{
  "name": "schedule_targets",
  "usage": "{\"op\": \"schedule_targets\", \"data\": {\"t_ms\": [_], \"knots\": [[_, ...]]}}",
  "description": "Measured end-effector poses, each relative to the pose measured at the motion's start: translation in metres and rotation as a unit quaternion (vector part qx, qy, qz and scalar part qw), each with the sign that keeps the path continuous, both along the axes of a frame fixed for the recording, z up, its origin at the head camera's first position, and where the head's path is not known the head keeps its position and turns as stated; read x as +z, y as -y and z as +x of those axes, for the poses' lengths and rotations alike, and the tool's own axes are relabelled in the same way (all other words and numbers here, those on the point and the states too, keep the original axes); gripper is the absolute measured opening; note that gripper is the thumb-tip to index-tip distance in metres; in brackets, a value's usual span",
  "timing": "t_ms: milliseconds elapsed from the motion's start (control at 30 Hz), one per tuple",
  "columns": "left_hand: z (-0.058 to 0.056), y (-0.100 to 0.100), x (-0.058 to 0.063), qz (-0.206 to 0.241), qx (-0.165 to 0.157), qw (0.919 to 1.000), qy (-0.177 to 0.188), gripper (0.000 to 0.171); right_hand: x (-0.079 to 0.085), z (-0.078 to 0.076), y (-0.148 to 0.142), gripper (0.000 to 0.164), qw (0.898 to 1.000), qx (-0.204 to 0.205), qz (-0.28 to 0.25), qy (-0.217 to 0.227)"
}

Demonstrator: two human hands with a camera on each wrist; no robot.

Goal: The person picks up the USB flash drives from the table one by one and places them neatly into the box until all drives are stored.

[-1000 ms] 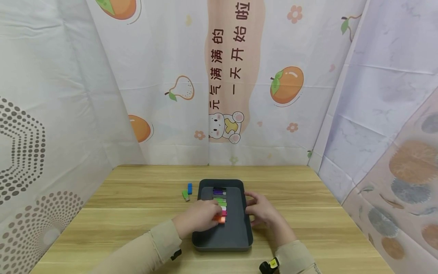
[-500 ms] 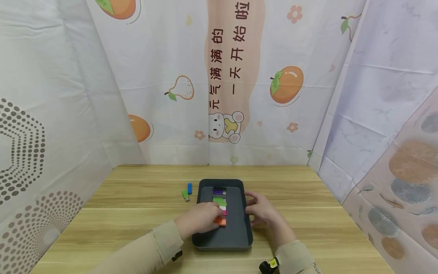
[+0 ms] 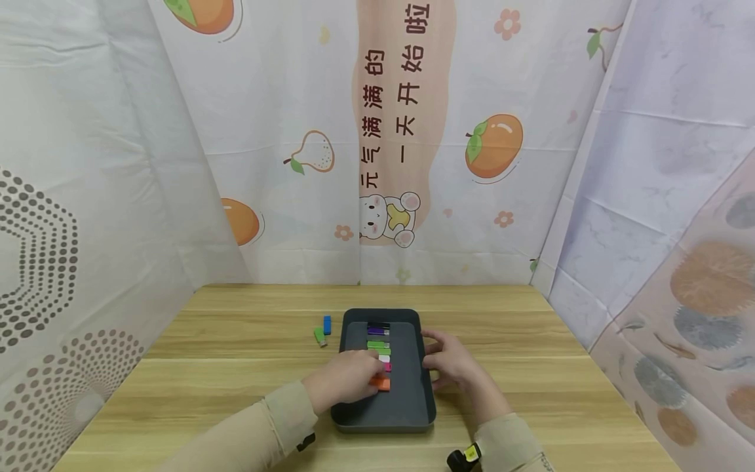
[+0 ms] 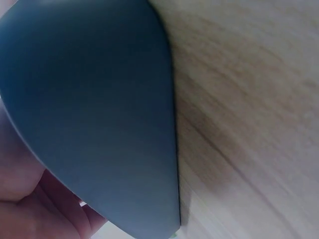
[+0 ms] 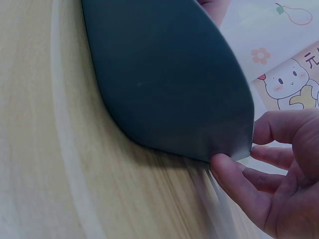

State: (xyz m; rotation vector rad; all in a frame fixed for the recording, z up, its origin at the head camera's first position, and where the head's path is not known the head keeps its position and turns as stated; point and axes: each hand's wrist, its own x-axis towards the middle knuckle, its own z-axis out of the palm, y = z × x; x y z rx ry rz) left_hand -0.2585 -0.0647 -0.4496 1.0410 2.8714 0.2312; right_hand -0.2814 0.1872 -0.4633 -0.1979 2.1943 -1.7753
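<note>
In the head view a dark grey tray [image 3: 407,406] stands on the table, with a row of USB flash drives in it. My left hand [image 3: 347,377] reaches over the tray's left wall and holds the orange USB flash drive [image 3: 383,384] at the near end of the row; its fingertips are partly hidden. Beyond it lie pink [image 3: 387,367], white [image 3: 385,358], green [image 3: 378,345] and purple [image 3: 377,332] drives. My right hand [image 3: 451,359] rests against the tray's right wall from outside, thumb and fingers spread, as the right wrist view also shows.
On the table left of the tray lie a blue USB flash drive [image 3: 327,325] and a green one [image 3: 320,336]. Printed curtains [image 3: 283,216] hang behind and on both sides of the wooden table [image 3: 501,314].
The orange drive has slid a little toward the near end of the tray with my left hand, widening the gap to the pink one. My right hand and the tray stay in place.
</note>
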Motion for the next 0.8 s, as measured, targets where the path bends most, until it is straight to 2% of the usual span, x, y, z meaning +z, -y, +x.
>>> {"op": "schedule_targets", "data": {"t_ms": [233,800], "knots": [[0.0007,-0.0008,-0.0019,0.001,-0.005,1.0,0.001,0.017,0.0008,0.0005,-0.001,0.081,1.0,-0.001,0.0,-0.001],[0.0019,-0.0026,-0.0033,-0.006,-0.004,0.9997,-0.026,0.014,-0.0005,-0.0001,-0.0019,0.081,1.0,0.0,0.001,-0.001]]}}
